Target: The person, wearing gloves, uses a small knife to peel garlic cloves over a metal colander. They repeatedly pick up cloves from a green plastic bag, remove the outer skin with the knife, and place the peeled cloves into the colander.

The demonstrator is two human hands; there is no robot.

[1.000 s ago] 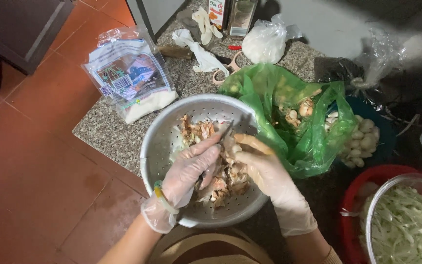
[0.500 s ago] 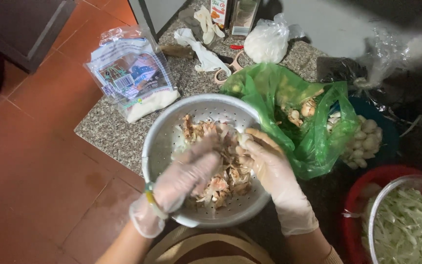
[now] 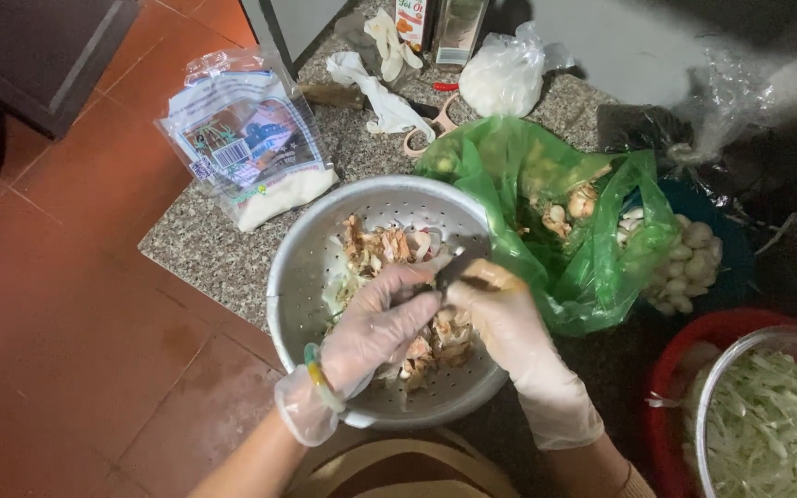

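Note:
Both hands wear thin clear gloves and work over a metal colander (image 3: 304, 277) on a granite counter. My left hand (image 3: 375, 327) cups a pale piece of food above the colander's middle, with a green bangle at the wrist. My right hand (image 3: 500, 318) is closed on a small dark-bladed knife (image 3: 458, 267) whose tip touches that piece. Pinkish-white cut pieces (image 3: 385, 247) lie heaped in the colander beneath and behind the hands.
A green plastic bag (image 3: 592, 267) with scraps sits right of the colander, beside a blue bowl of white bulbs (image 3: 689, 263). A bowl of shredded cabbage (image 3: 767, 424) stands in a red basin at lower right. A printed bag of white grains (image 3: 251, 148) lies at upper left.
Both hands have drawn together over the colander's middle. The left hand, blurred and sweeping through the pieces half a second ago, now holds a piece still against the knife.

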